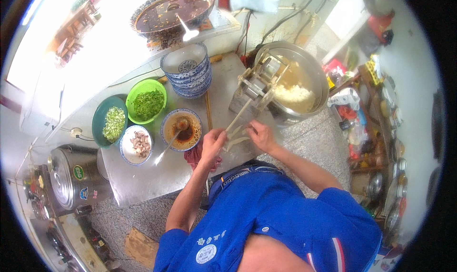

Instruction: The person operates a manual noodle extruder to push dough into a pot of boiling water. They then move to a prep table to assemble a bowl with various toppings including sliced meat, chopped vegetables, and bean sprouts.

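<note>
My left hand is closed around the lower end of a thin pale stick, whose upper end meets a metal roller machine. Several pale strips, perhaps dough, lie on the metal table between my hands. My right hand is beside these strips with fingers bent; whether it pinches one I cannot tell. Left of my left hand stands a patterned bowl of dark sauce with a ladle in it. A dark red cloth lies partly under my left forearm.
A large metal pot with pale contents stands behind the roller machine. Stacked bowls, a green basket of chopped greens, a teal bowl and a bowl of meat pieces stand left. A wide speckled basin of dark liquid sits beyond.
</note>
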{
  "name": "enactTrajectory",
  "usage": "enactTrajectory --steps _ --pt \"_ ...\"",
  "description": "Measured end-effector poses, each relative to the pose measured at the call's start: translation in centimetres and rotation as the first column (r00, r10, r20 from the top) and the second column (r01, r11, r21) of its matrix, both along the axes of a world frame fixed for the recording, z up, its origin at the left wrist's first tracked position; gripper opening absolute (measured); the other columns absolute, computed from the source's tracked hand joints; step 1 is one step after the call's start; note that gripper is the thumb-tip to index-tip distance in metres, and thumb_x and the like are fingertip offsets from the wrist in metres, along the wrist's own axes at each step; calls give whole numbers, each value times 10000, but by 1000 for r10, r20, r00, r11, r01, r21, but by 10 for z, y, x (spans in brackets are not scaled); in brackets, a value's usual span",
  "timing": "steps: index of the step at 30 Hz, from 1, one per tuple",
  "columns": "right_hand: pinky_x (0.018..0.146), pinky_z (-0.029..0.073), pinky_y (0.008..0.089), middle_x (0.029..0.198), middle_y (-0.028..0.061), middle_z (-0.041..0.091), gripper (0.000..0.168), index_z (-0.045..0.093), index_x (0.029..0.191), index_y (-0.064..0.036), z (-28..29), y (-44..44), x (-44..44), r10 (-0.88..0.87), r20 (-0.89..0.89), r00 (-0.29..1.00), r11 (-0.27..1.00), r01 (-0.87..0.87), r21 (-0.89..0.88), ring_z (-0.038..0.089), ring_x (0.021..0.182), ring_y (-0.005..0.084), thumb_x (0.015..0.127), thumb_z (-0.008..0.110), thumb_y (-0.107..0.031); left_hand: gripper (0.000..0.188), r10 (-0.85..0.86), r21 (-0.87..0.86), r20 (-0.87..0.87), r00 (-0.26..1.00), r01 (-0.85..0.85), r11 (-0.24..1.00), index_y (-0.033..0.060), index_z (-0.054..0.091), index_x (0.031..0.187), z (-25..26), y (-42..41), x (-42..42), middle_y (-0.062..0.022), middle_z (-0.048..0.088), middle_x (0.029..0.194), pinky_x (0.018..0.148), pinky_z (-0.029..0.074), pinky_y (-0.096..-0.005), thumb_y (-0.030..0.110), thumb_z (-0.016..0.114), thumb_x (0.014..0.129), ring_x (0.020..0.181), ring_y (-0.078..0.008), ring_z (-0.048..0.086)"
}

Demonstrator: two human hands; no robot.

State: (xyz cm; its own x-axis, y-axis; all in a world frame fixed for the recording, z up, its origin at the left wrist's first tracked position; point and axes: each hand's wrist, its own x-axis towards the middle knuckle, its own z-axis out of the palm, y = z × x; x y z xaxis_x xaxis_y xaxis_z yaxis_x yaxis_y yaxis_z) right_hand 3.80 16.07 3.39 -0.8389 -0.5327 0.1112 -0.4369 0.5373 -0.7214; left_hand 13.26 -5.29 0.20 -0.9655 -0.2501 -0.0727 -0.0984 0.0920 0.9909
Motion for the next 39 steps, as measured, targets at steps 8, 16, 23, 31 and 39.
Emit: enactTrajectory --steps 8,16,23,31,39 --pt "674 524 349 833 165 693 167 641 966 18 68 -23 7 62 216 974 972 -10 -236 678 743 233 949 632 -147 336 -92 240 -232 969 148 959 -35 640 1175 56 49 -35 -83 676 919 764 519 -279 246 506 1049 821 -130 635" --pt "617 494 268 766 29 653 121 658 948 -2 48 -5 -24 83 376 923 954 35 -297 597 670 99 949 645 -123 296 -133 81 -123 984 143 986 -13 679 1141 49 36 -28 -67 686 845 699 517 -298 219 592 981 763 -128 615" --pt "664 508 281 867 33 643 119 648 1023 -39 22 6 -43 -97 431 897 914 251 -318 604 770 115 979 601 -139 323 -48 92 -85 995 56 994 -2 687 1156 36 36 -55 -64 709 887 719 518 -293 236 659 940 778 -126 631" --pt "630 496 277 849 52 646 137 606 1033 -27 -21 23 -27 -215 601 770 905 389 -174 604 745 139 983 573 -150 300 85 463 -123 989 -19 886 -16 682 1144 17 44 -97 -65 702 943 720 512 -286 192 684 928 808 -138 632" --pt "617 491 274 855 53 649 145 602 1050 -30 -42 38 -18 -182 590 787 923 343 -173 605 745 132 968 577 -147 242 109 528 -159 981 -8 849 -17 679 1121 4 50 -114 -61 692 902 677 499 -289 145 674 942 762 -134 614"
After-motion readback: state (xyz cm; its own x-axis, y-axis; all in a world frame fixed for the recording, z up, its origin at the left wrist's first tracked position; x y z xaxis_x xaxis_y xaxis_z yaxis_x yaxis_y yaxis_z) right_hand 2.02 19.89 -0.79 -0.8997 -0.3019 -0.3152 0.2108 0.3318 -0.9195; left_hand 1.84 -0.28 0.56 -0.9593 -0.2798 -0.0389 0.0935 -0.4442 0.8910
